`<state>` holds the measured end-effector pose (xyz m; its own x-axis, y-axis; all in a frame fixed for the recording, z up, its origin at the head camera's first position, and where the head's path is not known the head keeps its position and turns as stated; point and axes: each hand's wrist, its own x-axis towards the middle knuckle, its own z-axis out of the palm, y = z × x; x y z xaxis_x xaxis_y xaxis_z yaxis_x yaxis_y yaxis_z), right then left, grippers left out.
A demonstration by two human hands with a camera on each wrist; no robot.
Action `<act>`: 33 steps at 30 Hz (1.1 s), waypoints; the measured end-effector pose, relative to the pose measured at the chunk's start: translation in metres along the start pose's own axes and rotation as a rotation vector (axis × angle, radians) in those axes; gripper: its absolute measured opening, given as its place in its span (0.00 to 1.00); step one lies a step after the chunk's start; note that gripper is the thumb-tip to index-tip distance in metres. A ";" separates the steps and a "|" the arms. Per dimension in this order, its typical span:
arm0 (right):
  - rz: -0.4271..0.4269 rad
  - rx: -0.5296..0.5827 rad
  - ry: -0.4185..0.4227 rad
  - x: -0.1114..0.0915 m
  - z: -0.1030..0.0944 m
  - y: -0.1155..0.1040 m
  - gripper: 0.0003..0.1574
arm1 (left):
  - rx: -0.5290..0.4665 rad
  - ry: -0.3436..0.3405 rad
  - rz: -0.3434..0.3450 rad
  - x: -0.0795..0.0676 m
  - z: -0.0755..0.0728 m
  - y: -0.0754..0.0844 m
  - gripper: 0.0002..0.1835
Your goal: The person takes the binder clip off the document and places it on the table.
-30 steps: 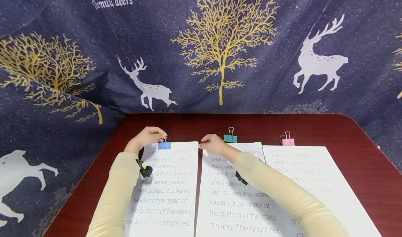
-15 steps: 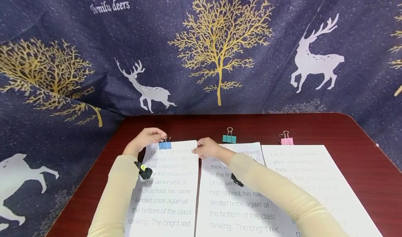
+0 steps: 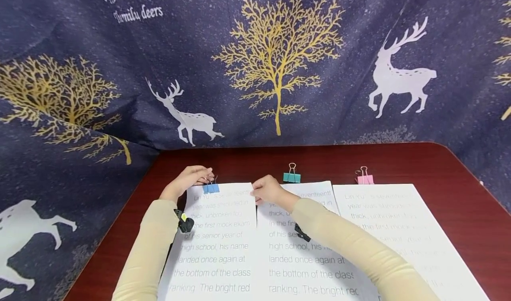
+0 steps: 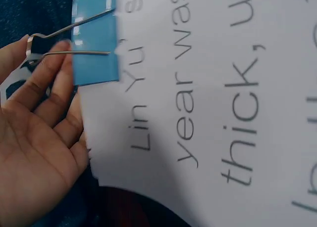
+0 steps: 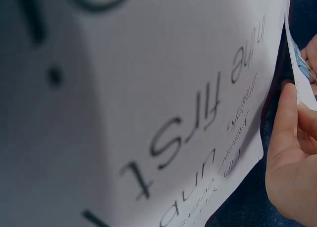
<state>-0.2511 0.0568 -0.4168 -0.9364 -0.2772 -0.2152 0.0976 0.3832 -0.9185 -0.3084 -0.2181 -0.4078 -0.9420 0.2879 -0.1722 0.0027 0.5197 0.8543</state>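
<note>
My left hand [image 3: 186, 180] pinches the wire handles of a blue binder clip [image 3: 211, 188]. In the left wrist view the clip [image 4: 95, 44] sits on the top edge of the printed paper [image 4: 163, 88], thumb and index finger at its handle loop. That left paper [image 3: 217, 239] looks slightly raised, its right side lying against the middle paper [image 3: 307, 265]. At its top right corner, my right hand [image 3: 270, 189] pinches the paper between thumb and fingers. The right wrist view shows this hand [image 5: 290, 172] holding the corner, with the blue clip partly visible beyond.
A green binder clip [image 3: 292, 177] is on the middle paper's top edge. A pink binder clip [image 3: 365, 179] grips the right paper [image 3: 399, 230]. All lie on a dark red table [image 3: 239, 159], and a patterned blue cloth [image 3: 319, 70] hangs behind it.
My right hand has taken hold of the left paper's top right corner. The left paper has shifted slightly right, covering the dark gap beside the middle paper. The left hand keeps its hold.
</note>
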 end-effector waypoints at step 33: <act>0.018 0.082 -0.017 -0.006 -0.003 0.005 0.06 | -0.209 -0.153 0.001 -0.010 -0.011 -0.005 0.30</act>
<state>-0.2455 0.0627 -0.4191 -0.9283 -0.2862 -0.2372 0.1425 0.3153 -0.9382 -0.3026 -0.2323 -0.4050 -0.8802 0.4148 -0.2304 -0.0814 0.3463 0.9346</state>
